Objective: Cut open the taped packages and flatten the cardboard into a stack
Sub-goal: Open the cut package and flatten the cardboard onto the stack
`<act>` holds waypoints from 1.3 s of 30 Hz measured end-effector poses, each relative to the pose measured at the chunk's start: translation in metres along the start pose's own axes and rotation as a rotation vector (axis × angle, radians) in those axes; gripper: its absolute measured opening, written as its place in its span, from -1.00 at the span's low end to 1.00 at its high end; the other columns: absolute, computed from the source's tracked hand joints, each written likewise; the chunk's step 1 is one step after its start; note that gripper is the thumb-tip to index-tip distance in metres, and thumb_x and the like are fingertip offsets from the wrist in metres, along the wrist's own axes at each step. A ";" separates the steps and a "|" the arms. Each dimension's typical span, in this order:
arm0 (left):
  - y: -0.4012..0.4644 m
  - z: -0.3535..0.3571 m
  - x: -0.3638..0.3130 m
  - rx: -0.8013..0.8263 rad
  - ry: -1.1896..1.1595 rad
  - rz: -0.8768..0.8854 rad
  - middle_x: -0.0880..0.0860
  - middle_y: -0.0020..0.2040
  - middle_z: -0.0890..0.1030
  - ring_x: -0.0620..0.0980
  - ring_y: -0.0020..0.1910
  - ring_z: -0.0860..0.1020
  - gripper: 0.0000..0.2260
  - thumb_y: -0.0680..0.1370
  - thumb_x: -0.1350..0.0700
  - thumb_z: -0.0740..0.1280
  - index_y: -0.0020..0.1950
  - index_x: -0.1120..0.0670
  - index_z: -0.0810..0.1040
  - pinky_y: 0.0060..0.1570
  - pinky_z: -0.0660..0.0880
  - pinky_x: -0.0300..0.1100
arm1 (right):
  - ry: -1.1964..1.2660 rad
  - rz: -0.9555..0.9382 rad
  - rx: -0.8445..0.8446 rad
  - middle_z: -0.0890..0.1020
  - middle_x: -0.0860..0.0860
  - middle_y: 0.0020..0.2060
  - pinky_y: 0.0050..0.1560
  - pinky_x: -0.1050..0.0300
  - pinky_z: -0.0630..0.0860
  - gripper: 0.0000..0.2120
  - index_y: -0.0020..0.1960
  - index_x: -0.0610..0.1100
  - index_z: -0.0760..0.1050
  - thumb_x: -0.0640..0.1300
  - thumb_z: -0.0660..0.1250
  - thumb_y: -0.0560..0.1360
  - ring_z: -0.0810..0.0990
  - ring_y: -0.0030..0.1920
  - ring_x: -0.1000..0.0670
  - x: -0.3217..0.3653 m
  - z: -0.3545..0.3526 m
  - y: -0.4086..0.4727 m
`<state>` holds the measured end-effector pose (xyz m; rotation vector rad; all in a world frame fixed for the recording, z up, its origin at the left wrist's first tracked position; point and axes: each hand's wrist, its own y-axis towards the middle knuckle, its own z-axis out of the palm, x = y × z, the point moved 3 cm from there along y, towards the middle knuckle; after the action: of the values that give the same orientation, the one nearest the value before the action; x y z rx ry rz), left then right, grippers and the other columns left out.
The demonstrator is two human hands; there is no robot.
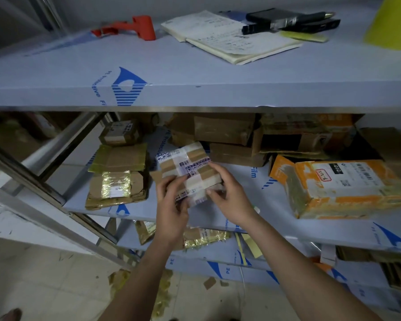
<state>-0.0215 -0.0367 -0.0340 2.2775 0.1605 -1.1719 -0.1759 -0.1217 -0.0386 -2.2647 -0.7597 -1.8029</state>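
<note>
**Taped package held in both hands above the middle shelf**

The taped package (187, 169) is a small cardboard box wrapped in clear and white printed tape. It is held tilted in front of the middle shelf (218, 218), between both hands and raised clear of the shelf surface.

The left hand (171, 205) grips the lower left corner of the package, fingers curled against its face. The right hand (227, 193) closes on the right edge, thumb at the lower edge and fingers laid over the top face.

A stack of flattened cardboard (117, 179) with gold tape lies on the same shelf, to the left of the hands and apart from them. An orange box (343, 188) lies to the right, well apart. A red tool (134, 27) and an open notebook (229, 38) rest on the upper shelf (195, 72).
</note>
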 end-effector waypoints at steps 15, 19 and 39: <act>-0.027 -0.004 0.019 0.218 0.556 0.173 0.02 0.14 0.60 0.08 -0.14 0.67 -0.54 0.26 0.14 0.64 0.08 0.06 0.55 -0.39 0.61 -0.06 | -0.121 0.015 -0.022 0.52 0.04 0.17 0.10 0.15 0.59 -0.52 0.30 -0.10 0.46 -0.38 0.44 0.45 0.58 0.14 0.05 -0.045 0.001 -0.031; -0.030 -0.003 0.018 0.204 0.615 0.235 0.06 0.15 0.65 0.04 -0.10 0.68 -0.55 0.21 0.15 0.66 0.04 0.13 0.63 -0.38 0.60 -0.12 | -0.178 -0.035 -0.006 0.43 0.09 0.19 0.13 0.22 0.56 -0.52 0.29 -0.11 0.46 -0.36 0.47 0.43 0.51 0.18 0.10 -0.044 0.000 -0.034; -0.026 0.000 0.021 0.310 0.755 0.162 0.11 0.25 0.61 0.15 0.06 0.67 -0.40 0.20 0.16 0.67 0.17 0.16 0.53 -0.31 0.66 0.00 | -0.223 -0.059 -0.053 0.44 0.05 0.11 0.11 0.28 0.57 -0.48 0.27 -0.09 0.53 -0.44 0.47 0.39 0.59 0.05 0.07 -0.042 -0.001 -0.029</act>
<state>-0.0173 -0.0180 -0.0614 2.8442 0.0754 -0.2164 -0.1965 -0.1095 -0.0840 -2.5342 -0.8311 -1.6293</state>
